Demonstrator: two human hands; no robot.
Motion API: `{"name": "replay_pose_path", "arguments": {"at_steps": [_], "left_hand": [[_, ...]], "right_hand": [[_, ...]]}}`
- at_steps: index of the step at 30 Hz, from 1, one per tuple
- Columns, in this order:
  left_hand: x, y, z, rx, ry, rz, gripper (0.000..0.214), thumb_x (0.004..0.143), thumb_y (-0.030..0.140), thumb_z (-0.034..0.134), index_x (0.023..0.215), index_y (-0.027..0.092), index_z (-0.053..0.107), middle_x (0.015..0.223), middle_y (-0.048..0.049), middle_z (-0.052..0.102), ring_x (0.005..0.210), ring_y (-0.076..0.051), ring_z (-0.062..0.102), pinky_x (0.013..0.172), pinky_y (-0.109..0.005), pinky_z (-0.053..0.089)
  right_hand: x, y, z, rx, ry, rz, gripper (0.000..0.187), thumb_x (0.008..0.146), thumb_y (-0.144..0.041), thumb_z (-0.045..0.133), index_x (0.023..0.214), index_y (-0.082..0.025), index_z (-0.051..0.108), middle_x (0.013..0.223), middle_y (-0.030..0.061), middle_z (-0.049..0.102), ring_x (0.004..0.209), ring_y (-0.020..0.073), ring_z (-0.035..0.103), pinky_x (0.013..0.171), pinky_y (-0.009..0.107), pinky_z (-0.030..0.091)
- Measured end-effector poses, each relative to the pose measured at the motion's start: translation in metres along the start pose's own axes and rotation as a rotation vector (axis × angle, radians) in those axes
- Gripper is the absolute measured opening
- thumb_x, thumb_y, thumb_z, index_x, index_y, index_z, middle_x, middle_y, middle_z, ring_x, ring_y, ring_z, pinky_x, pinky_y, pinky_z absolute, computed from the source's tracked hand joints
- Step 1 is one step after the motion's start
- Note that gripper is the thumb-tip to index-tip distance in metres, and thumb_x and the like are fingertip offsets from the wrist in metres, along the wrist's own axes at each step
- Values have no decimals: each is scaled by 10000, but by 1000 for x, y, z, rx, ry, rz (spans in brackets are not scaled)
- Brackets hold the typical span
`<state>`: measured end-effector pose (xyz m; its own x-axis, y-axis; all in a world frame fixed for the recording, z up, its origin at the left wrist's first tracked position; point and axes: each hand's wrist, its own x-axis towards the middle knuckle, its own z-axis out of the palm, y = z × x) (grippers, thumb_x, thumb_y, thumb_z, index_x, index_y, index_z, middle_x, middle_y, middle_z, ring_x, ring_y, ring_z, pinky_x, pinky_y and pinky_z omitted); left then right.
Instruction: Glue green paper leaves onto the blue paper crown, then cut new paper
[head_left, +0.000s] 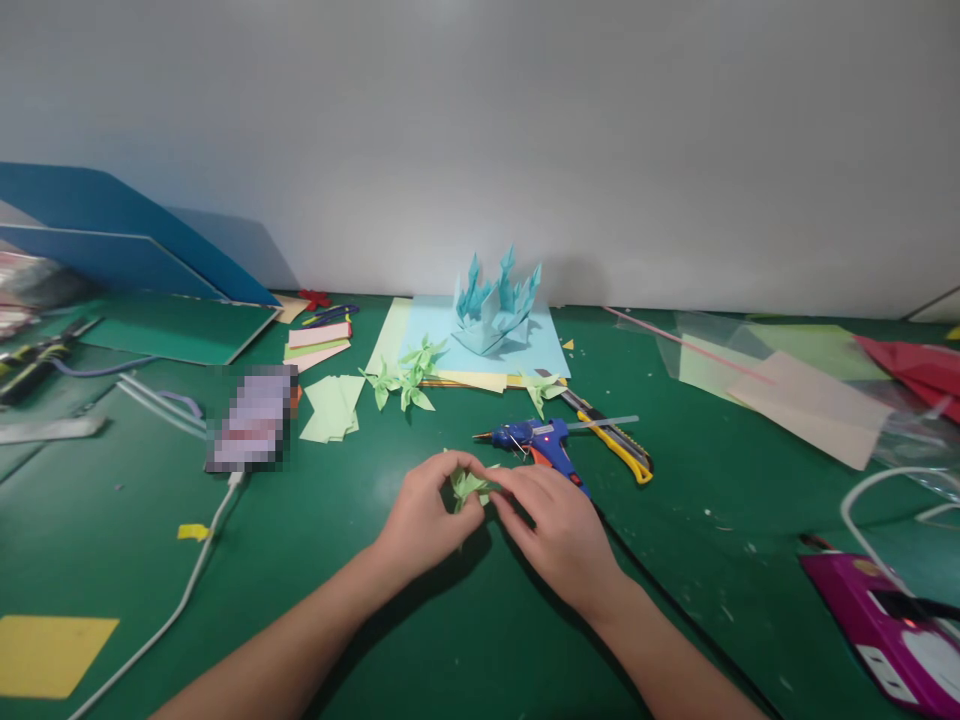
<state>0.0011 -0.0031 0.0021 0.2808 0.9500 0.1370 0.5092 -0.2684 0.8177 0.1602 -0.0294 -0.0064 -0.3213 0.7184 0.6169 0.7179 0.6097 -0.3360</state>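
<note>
Between my hands is a light green folded paper flower [466, 484]. My left hand [431, 510] pinches it from the left with thumb and fingers. From the right, my right hand [559, 525] closes its fingertips on the flower's edge. Parts of the flower are hidden behind the fingers. Just beyond lies a blue hot glue gun [517, 433] with a clear stick in its back, beside a yellow utility knife [622, 450]. More green paper flowers [412, 375] lie farther off, with a single green piece [541, 390] to their right.
A blue folded paper piece with points [487, 320] stands on paper sheets [555, 350] by the wall. To the left are green paper slips [330, 408] and a phone [253, 418] on a white cable [196, 575]. A purple power strip [862, 610] sits at right.
</note>
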Motion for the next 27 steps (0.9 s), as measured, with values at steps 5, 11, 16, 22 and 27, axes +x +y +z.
{"name": "replay_pose_path", "arguments": {"at_steps": [5, 11, 16, 22, 27], "left_hand": [[0, 1, -1, 21, -63, -22, 245, 644, 116, 508, 858, 207, 586, 828, -16, 666, 754, -166, 596, 708, -294, 474], [0, 0, -1, 36, -66, -24, 221, 643, 136, 521, 834, 205, 608, 824, -27, 676, 776, -187, 612, 716, -308, 482], [1, 0, -3, 42, -73, -38, 212, 647, 150, 529, 832, 199, 621, 812, -27, 681, 761, -190, 615, 707, -304, 479], [1, 2, -4, 48, -110, -58, 194, 638, 145, 519, 795, 198, 620, 762, -12, 672, 709, -177, 596, 670, -287, 463], [2, 3, -5, 47, -118, -77, 200, 622, 135, 515, 771, 207, 627, 744, -6, 672, 700, -181, 594, 665, -287, 455]], "right_hand": [[-1, 1, 1, 19, -37, 15, 158, 908, -142, 446, 955, -152, 596, 789, 69, 667, 705, 191, 599, 608, 298, 467], [-3, 2, 4, 30, -55, 27, 171, 913, -141, 434, 906, -156, 604, 778, 69, 657, 700, 191, 583, 610, 302, 465], [-4, 2, 5, 34, -62, 35, 193, 914, -128, 421, 964, -144, 606, 803, 78, 657, 729, 198, 587, 615, 308, 466], [-4, 0, 6, 45, -75, 30, 195, 920, -137, 413, 941, -145, 607, 798, 77, 652, 721, 196, 582, 614, 308, 461], [-5, 0, 8, 52, -92, 37, 193, 917, -133, 418, 904, -141, 610, 786, 73, 643, 720, 196, 570, 614, 311, 456]]}}
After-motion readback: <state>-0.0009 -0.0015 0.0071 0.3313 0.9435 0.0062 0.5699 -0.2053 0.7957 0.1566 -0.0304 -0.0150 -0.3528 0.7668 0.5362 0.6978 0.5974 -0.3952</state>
